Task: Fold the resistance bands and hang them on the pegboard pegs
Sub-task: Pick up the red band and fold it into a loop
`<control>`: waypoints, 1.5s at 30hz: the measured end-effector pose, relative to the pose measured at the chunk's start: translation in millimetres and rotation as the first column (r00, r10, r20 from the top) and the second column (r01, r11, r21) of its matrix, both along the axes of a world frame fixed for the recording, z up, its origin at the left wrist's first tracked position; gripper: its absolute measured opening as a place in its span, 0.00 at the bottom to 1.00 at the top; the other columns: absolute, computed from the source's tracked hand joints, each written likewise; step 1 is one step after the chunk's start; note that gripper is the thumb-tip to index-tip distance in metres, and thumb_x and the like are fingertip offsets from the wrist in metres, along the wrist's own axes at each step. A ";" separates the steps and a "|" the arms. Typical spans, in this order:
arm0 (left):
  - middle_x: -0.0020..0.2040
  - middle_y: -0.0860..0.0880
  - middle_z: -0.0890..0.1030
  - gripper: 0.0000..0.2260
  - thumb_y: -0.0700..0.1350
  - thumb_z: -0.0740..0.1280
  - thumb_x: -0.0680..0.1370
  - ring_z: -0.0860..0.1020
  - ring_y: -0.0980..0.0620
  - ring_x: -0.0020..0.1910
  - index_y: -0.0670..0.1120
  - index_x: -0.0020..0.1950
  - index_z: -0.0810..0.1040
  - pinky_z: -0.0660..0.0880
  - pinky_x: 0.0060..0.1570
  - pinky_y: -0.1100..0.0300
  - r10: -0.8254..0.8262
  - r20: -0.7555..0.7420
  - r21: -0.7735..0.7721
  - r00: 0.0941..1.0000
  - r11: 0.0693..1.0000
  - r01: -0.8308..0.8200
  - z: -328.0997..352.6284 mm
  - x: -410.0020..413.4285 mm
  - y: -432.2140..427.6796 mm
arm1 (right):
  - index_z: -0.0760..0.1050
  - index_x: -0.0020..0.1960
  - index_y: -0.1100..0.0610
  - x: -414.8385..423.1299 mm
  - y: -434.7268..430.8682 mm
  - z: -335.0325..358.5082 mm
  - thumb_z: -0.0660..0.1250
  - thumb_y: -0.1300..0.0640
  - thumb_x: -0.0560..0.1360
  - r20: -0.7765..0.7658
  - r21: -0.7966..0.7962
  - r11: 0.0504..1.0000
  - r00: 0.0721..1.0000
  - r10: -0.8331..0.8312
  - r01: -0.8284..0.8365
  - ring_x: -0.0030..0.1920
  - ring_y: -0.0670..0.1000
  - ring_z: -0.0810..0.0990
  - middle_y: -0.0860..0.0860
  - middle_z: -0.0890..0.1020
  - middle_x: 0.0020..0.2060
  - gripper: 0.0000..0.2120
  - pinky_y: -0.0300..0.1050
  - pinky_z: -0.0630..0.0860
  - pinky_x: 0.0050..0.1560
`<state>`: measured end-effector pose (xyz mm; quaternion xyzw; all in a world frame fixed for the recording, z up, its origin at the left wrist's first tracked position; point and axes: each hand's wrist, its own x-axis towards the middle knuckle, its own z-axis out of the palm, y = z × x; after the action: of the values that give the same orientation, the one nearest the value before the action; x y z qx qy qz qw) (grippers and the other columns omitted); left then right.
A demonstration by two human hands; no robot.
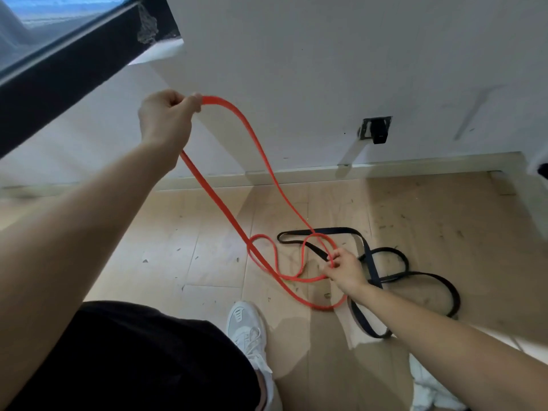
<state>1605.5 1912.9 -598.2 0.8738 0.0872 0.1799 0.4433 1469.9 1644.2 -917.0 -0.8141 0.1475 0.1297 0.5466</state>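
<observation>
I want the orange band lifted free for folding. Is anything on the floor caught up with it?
Possibly. The orange band, gripped by the left hand and right hand, loops across the black band on the floor; whether they interlock cannot be told.

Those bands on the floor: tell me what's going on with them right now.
A person is gathering up the orange band. The left hand holds one end of it raised near the wall, while the right hand reaches down and pinches a lower loop close to the wooden floor. The rest of the orange band hangs and coils loosely between them, not yet folded. The black band lies untouched in a tangle on the floor beside it. No pegboard is in view.
</observation>
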 end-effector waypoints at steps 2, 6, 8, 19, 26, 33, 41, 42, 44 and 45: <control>0.33 0.49 0.74 0.11 0.52 0.70 0.78 0.70 0.51 0.31 0.45 0.44 0.84 0.72 0.37 0.55 -0.001 -0.108 0.012 0.994 1.000 0.002 -6.8 2.9 6.0 | 0.72 0.46 0.57 7.6 -7.9 11.2 0.74 0.64 0.74 0.036 0.054 0.996 0.996 -0.079 0.077 0.40 0.54 0.85 0.56 0.81 0.38 0.10 0.43 0.81 0.39; 0.35 0.47 0.74 0.11 0.47 0.70 0.79 0.70 0.50 0.30 0.39 0.47 0.84 0.71 0.32 0.58 -0.066 -0.312 -0.031 0.948 0.998 0.059 -24.2 4.8 10.1 | 0.81 0.45 0.58 23.9 -19.9 40.1 0.72 0.60 0.76 0.087 0.096 0.992 0.992 -0.096 0.087 0.38 0.55 0.86 0.56 0.86 0.38 0.02 0.52 0.84 0.41; 0.37 0.45 0.76 0.11 0.46 0.69 0.80 0.73 0.49 0.31 0.38 0.48 0.83 0.74 0.34 0.59 -0.137 -0.396 -0.052 0.908 0.991 0.127 -31.4 4.1 8.7 | 0.83 0.44 0.57 33.6 -24.5 62.7 0.69 0.59 0.79 0.083 0.101 0.995 0.996 -0.028 0.019 0.39 0.51 0.87 0.54 0.87 0.37 0.06 0.46 0.82 0.43; 0.49 0.45 0.83 0.16 0.52 0.70 0.79 0.77 0.48 0.43 0.38 0.54 0.84 0.70 0.39 0.61 -0.263 -0.686 0.099 0.678 0.889 0.446 -60.1 -0.1 -8.5 | 0.76 0.44 0.55 88.7 -65.8 251.4 0.67 0.57 0.81 0.204 0.051 0.971 0.955 0.217 -0.232 0.41 0.50 0.79 0.54 0.80 0.38 0.07 0.46 0.76 0.48; 0.54 0.47 0.83 0.10 0.48 0.70 0.80 0.80 0.49 0.53 0.46 0.58 0.84 0.74 0.52 0.59 -0.458 -0.598 0.134 0.658 0.753 0.645 -50.0 -9.3 -50.2 | 0.81 0.52 0.64 74.0 -83.2 336.6 0.65 0.59 0.82 0.355 -0.314 0.928 0.881 0.312 -0.202 0.33 0.46 0.75 0.54 0.78 0.34 0.10 0.40 0.75 0.38; 0.63 0.53 0.78 0.24 0.52 0.73 0.77 0.79 0.57 0.59 0.52 0.72 0.72 0.75 0.57 0.60 -0.718 -0.471 -0.118 0.512 0.627 0.770 -42.4 -39.5 -118.9 | 0.83 0.49 0.53 49.9 -83.0 385.9 0.63 0.55 0.83 0.477 -0.236 0.959 0.842 0.253 -0.155 0.31 0.46 0.72 0.47 0.75 0.29 0.10 0.41 0.72 0.35; 0.58 0.53 0.84 0.15 0.46 0.73 0.78 0.81 0.59 0.58 0.51 0.64 0.77 0.73 0.56 0.64 -0.808 -0.353 -0.382 0.472 0.585 0.716 -49.2 -64.3 -171.5 | 0.83 0.49 0.59 45.5 -96.7 407.3 0.62 0.53 0.83 0.547 -0.235 0.970 0.817 0.184 -0.061 0.25 0.42 0.65 0.50 0.70 0.29 0.13 0.35 0.64 0.29; 0.56 0.52 0.84 0.14 0.45 0.73 0.78 0.82 0.58 0.56 0.50 0.62 0.78 0.73 0.54 0.65 -0.808 -0.350 -0.380 0.473 0.584 0.717 -51.2 -65.2 -172.6 | 0.83 0.48 0.58 45.4 -99.6 408.6 0.62 0.52 0.83 0.565 -0.213 0.976 0.810 0.159 -0.043 0.26 0.43 0.65 0.51 0.70 0.29 0.13 0.37 0.63 0.29; 0.51 0.49 0.86 0.11 0.43 0.73 0.78 0.84 0.55 0.52 0.47 0.59 0.79 0.75 0.53 0.64 -0.805 -0.344 -0.366 0.484 0.590 0.720 -57.0 -69.3 -172.2 | 0.82 0.46 0.55 46.0 -104.7 413.1 0.62 0.52 0.83 0.621 -0.137 0.990 0.780 0.076 0.013 0.28 0.47 0.64 0.52 0.68 0.29 0.13 0.41 0.61 0.29; 0.49 0.46 0.86 0.09 0.43 0.72 0.78 0.84 0.53 0.51 0.47 0.58 0.79 0.76 0.54 0.62 -0.793 -0.342 -0.350 0.503 0.605 0.716 -61.0 -71.6 -171.6 | 0.82 0.46 0.55 46.5 -107.8 415.6 0.62 0.52 0.83 0.651 -0.085 0.995 0.759 0.018 0.050 0.28 0.48 0.63 0.52 0.67 0.29 0.13 0.43 0.60 0.29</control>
<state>1533.9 1741.3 -659.1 0.7994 -0.1859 -0.2548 0.5114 1516.5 1536.4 -501.4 -0.8326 -0.0384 -0.1731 0.5247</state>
